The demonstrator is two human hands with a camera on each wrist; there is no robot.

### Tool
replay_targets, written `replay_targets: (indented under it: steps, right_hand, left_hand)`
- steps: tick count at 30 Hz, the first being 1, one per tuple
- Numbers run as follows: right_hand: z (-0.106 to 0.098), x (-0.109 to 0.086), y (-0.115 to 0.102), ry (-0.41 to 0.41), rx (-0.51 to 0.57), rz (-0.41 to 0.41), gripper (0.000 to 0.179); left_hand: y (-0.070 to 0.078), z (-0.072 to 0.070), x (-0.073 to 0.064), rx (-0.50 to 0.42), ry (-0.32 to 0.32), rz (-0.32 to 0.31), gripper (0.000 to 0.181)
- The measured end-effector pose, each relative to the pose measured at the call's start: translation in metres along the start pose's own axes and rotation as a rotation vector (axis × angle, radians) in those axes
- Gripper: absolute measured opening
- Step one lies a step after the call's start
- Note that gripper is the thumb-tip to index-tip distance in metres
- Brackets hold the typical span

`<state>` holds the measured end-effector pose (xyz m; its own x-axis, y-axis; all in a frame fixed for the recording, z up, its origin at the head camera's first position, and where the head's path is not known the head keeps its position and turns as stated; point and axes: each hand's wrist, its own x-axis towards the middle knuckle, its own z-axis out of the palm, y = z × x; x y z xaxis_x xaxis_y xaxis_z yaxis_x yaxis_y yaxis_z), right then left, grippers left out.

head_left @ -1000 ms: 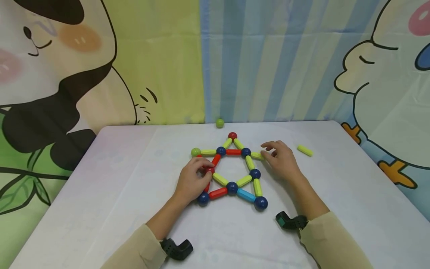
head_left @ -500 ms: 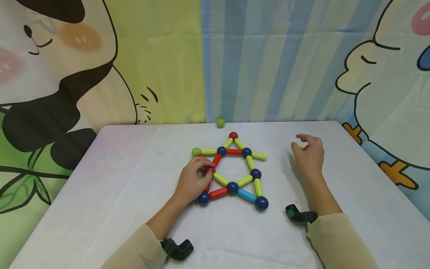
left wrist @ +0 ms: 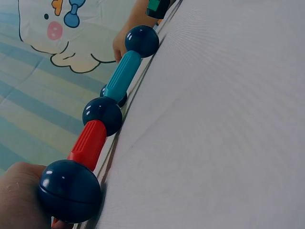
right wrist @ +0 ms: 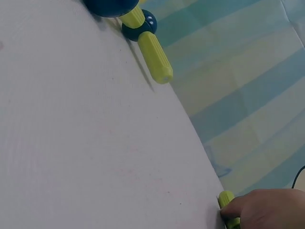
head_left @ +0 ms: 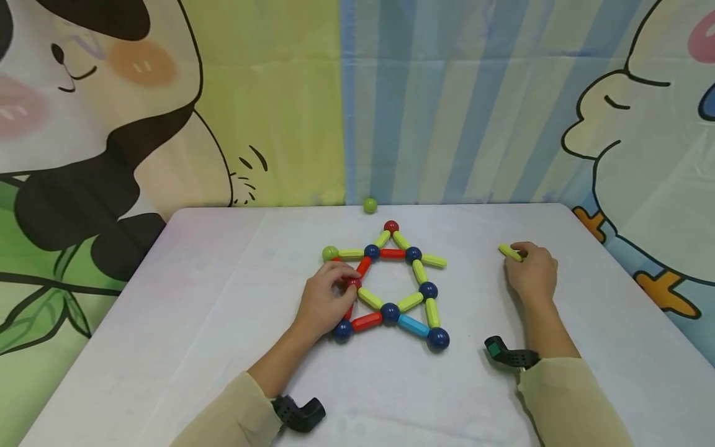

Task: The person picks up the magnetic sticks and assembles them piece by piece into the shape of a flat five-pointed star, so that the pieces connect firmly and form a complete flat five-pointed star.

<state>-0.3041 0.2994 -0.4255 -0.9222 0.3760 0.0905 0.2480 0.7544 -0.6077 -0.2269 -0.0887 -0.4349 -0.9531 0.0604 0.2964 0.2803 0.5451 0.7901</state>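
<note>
A flat star-like frame of magnetic rods and balls lies mid-table, its blue ball (head_left: 390, 313) at the lower middle. At the frame's left side my left hand (head_left: 323, 299) holds the red ball (head_left: 355, 284) with thumb and fingers; part of the red rods there is hidden. In the left wrist view that hand sits behind a large blue ball (left wrist: 70, 191). Off to the right, my right hand (head_left: 534, 273) pinches a yellow-green rod (head_left: 507, 251), apart from the frame. The right wrist view shows this rod (right wrist: 226, 197) under the fingertips.
A loose green ball (head_left: 370, 205) sits at the table's back edge. One yellow-green rod (head_left: 434, 261) sticks out from the frame's upper right with a free end. A patterned cloth (head_left: 279, 93) hangs behind the white table (head_left: 167, 347).
My right hand has left the rod at the frame's upper right, moved rightward, and taken hold of the loose yellow-green rod. The left hand stays at the red ball.
</note>
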Motion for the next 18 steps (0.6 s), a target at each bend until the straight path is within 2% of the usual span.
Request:
replay_targets:
  steps: [5,10,12,18]
  right_hand:
    - [-0.001,0.001,0.001,-0.022,0.064,0.004,0.044]
    - [0.000,0.000,-0.003,-0.021,0.214,0.013,0.044]
    - [0.001,0.000,-0.005,-0.055,0.313,0.006,0.045]
    - [0.001,-0.002,-0.009,-0.222,0.553,-0.007,0.045]
  left_hand:
    - [0.000,0.001,0.000,0.006,0.004,0.009,0.018]
    - [0.000,0.000,0.000,0.006,0.007,0.021,0.018]
    - [0.000,0.000,0.000,0.004,0.007,0.024,0.018]
    - [0.002,0.000,-0.001,0.006,-0.001,0.007,0.017]
